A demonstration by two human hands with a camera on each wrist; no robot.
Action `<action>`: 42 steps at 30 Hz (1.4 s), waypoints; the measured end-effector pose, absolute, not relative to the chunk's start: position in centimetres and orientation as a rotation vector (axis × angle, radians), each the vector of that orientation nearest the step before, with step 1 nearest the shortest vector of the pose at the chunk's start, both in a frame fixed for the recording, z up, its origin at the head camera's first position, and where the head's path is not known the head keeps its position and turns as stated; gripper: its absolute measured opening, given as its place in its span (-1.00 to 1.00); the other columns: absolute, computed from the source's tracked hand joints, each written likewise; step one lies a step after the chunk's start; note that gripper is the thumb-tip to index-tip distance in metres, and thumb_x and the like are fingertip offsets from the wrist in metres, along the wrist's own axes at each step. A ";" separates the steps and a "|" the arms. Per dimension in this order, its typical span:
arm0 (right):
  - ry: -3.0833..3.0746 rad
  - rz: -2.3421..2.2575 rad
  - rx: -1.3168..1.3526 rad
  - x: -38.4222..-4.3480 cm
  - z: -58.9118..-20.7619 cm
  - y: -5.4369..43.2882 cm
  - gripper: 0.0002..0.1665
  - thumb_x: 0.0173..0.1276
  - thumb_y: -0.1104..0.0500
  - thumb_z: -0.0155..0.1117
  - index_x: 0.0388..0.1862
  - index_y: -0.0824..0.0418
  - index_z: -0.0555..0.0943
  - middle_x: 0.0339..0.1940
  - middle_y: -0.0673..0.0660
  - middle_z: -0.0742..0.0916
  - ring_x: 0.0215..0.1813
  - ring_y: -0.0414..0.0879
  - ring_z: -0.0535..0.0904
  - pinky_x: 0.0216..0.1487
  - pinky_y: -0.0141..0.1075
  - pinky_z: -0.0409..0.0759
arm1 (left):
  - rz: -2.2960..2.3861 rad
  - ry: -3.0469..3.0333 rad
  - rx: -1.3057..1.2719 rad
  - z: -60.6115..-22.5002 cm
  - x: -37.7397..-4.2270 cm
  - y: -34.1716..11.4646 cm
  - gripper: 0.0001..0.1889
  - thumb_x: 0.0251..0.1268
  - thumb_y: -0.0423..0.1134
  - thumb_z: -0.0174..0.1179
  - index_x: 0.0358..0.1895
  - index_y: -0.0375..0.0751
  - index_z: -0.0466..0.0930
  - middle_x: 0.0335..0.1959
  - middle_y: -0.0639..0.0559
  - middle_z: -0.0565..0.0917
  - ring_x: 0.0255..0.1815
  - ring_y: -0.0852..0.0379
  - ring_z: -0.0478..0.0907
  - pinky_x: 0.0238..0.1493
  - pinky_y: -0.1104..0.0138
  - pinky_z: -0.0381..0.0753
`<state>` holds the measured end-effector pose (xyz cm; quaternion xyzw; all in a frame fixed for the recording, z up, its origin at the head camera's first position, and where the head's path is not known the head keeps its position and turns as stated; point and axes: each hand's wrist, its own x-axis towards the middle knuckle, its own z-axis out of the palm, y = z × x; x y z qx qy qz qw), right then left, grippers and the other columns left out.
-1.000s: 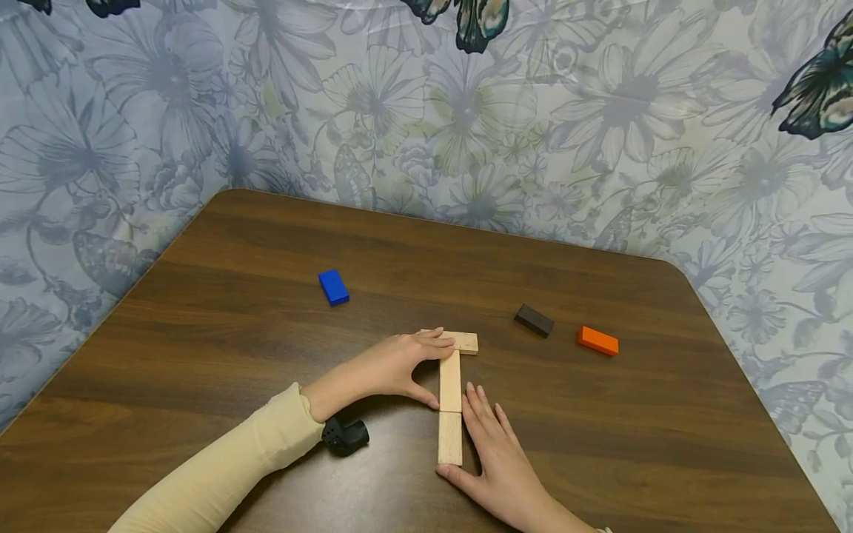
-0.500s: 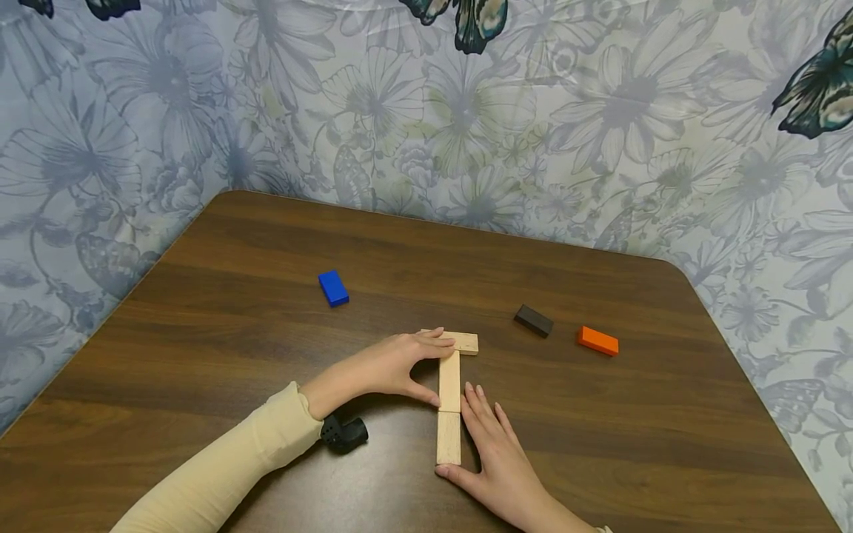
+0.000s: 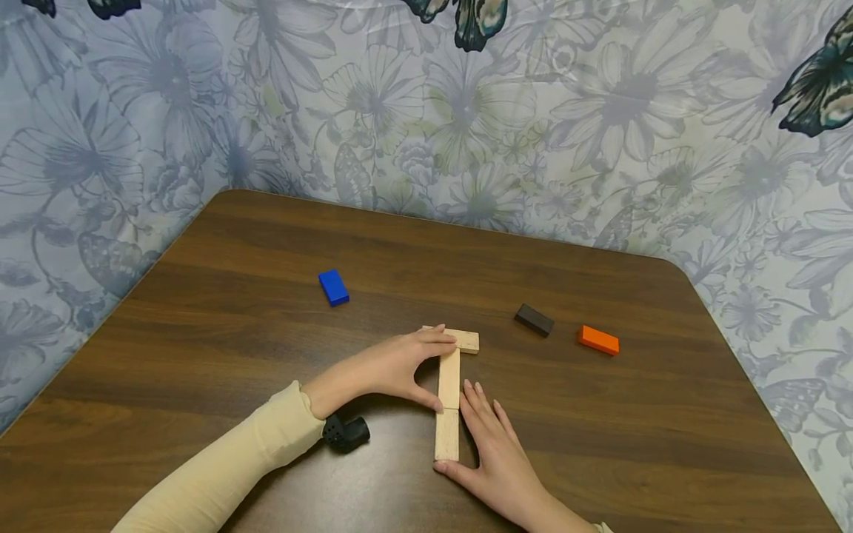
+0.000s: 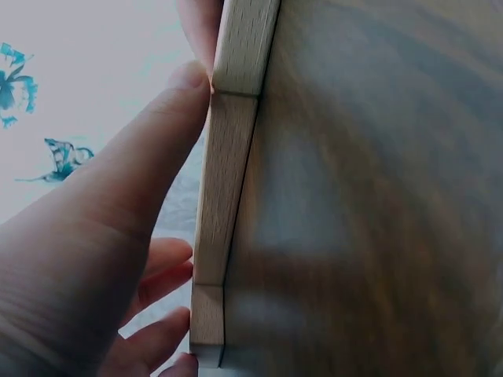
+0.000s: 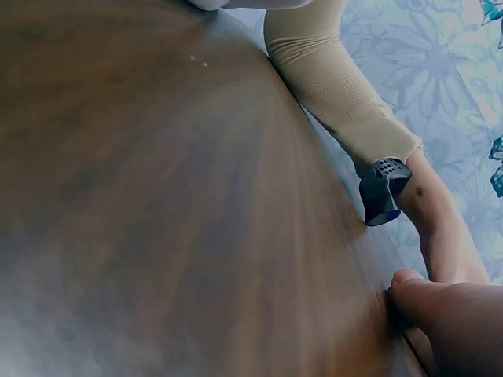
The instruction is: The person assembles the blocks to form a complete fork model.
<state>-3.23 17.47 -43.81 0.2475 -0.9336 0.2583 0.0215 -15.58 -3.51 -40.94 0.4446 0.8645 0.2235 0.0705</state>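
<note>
Three pale wooden blocks lie on the table in a T-like shape in the head view: a crosswise block point(image 3: 468, 340) at the far end, a middle block point(image 3: 449, 379) below it and a near block point(image 3: 446, 437) end to end with that. My left hand point(image 3: 395, 364) rests its fingers on the crosswise block, its thumb touching the left side by the lower joint. Along the right side lie the straight fingers of my right hand point(image 3: 498, 453), while its thumb point(image 5: 416, 294) touches the near end. In the left wrist view the left thumb point(image 4: 161, 126) sits beside the joint.
A blue block point(image 3: 334, 287) lies at the back left of the brown table point(image 3: 233, 252). Toward the right are a dark block point(image 3: 534, 320) and an orange block point(image 3: 598, 340). A black wrist camera point(image 3: 346, 434) sits under the left wrist. Patterned fabric point(image 3: 426, 111) hangs behind.
The near block and the right hand have shifted slightly left and away from the person. The crosswise block and left fingers have moved a touch farther away. The coloured blocks stay put.
</note>
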 end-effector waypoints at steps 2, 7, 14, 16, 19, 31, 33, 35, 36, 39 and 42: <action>-2.894 0.794 0.762 -3.2 -43.8 17.4 0.13 0.14 -0.36 0.22 0.46 0.32 0.11 0.48 0.15 0.13 0.47 -0.05 -0.09 0.37 -0.02 -0.13 | 0.657 2.608 1.332 -40.9 -15.4 -3.4 0.02 -0.11 0.35 0.29 0.38 -0.25 0.25 0.40 -0.04 0.20 0.44 0.03 -0.05 0.30 0.09 0.12; -2.895 0.804 0.756 -3.2 -43.7 17.4 0.14 0.14 -0.35 0.23 0.45 0.32 0.11 0.48 0.14 0.12 0.48 -0.06 -0.10 0.38 -0.04 -0.15 | 0.649 2.612 1.307 -40.8 -15.0 -3.3 0.05 -0.11 0.36 0.28 0.40 -0.24 0.20 0.42 -0.05 0.16 0.45 0.02 -0.09 0.31 0.08 0.09; -2.903 0.800 0.769 -3.3 -43.6 17.4 0.16 0.13 -0.37 0.22 0.46 0.32 0.09 0.48 0.14 0.11 0.47 -0.08 -0.11 0.38 -0.06 -0.17 | 0.643 2.613 1.299 -40.7 -14.9 -3.4 0.04 -0.08 0.33 0.30 0.41 -0.25 0.18 0.43 -0.05 0.14 0.45 0.04 -0.09 0.31 0.10 0.09; -2.920 0.818 0.777 -3.3 -43.5 17.5 0.17 0.13 -0.37 0.22 0.46 0.33 0.07 0.49 0.15 0.09 0.48 -0.09 -0.12 0.38 -0.07 -0.19 | 0.643 2.609 1.298 -40.7 -14.9 -3.4 0.04 -0.08 0.32 0.30 0.41 -0.26 0.17 0.43 -0.05 0.14 0.45 0.04 -0.09 0.31 0.09 0.09; -2.955 0.898 0.769 -3.3 -43.1 17.7 0.16 0.15 -0.35 0.22 0.47 0.33 0.06 0.49 0.13 0.06 0.48 -0.10 -0.15 0.39 -0.08 -0.20 | 0.644 2.604 1.307 -40.7 -14.8 -3.4 0.04 -0.07 0.32 0.29 0.41 -0.26 0.17 0.43 -0.06 0.14 0.45 0.04 -0.10 0.31 0.09 0.09; -2.655 1.211 0.372 -6.3 -40.3 21.6 -0.22 0.30 0.08 0.29 0.41 0.29 0.24 0.44 0.16 0.21 0.42 0.07 0.09 0.26 0.15 0.12 | 0.646 2.608 1.331 -40.9 -15.0 -3.4 0.04 -0.07 0.33 0.29 0.41 -0.27 0.17 0.43 -0.06 0.14 0.45 0.05 -0.11 0.32 0.12 0.07; -2.587 1.261 0.232 -7.3 -40.1 23.1 -0.22 0.32 0.11 0.27 0.43 0.28 0.20 0.45 0.14 0.19 0.43 0.06 0.06 0.28 0.12 0.09 | 0.638 2.607 1.324 -40.9 -15.0 -3.4 0.04 -0.07 0.32 0.29 0.41 -0.27 0.16 0.43 -0.05 0.14 0.45 0.06 -0.12 0.32 0.12 0.07; -2.536 1.308 0.077 -8.1 -39.9 24.6 -0.20 0.34 0.09 0.24 0.45 0.29 0.14 0.47 0.12 0.15 0.44 0.01 0.01 0.33 0.03 0.04 | 0.631 2.601 1.319 -40.8 -15.0 -3.4 0.04 -0.06 0.32 0.29 0.42 -0.26 0.15 0.43 -0.05 0.13 0.45 0.05 -0.12 0.32 0.11 0.06; -2.512 1.325 0.008 -8.5 -39.9 25.3 -0.17 0.35 0.08 0.23 0.47 0.29 0.10 0.47 0.12 0.12 0.45 0.00 -0.02 0.34 0.00 0.02 | 0.630 2.599 1.317 -40.8 -15.0 -3.4 0.04 -0.06 0.32 0.29 0.42 -0.26 0.15 0.43 -0.05 0.13 0.45 0.05 -0.12 0.32 0.10 0.07; -2.455 1.355 -0.200 -9.4 -39.9 27.2 -0.10 0.36 0.00 0.19 0.50 0.26 -0.01 0.49 0.10 0.04 0.46 -0.07 -0.12 0.38 -0.10 -0.10 | 0.627 2.593 1.310 -40.7 -15.1 -3.4 0.04 -0.05 0.32 0.28 0.42 -0.26 0.14 0.44 -0.05 0.12 0.45 0.06 -0.13 0.32 0.09 0.06; -2.430 1.364 -0.363 -10.4 -40.0 28.6 -0.03 0.36 -0.08 0.16 0.51 0.26 -0.11 0.50 0.12 -0.04 0.47 -0.10 -0.24 0.38 -0.11 -0.21 | 0.626 2.596 1.310 -40.7 -15.1 -3.5 0.04 -0.05 0.33 0.28 0.42 -0.26 0.15 0.44 -0.05 0.12 0.46 0.06 -0.14 0.33 0.10 0.04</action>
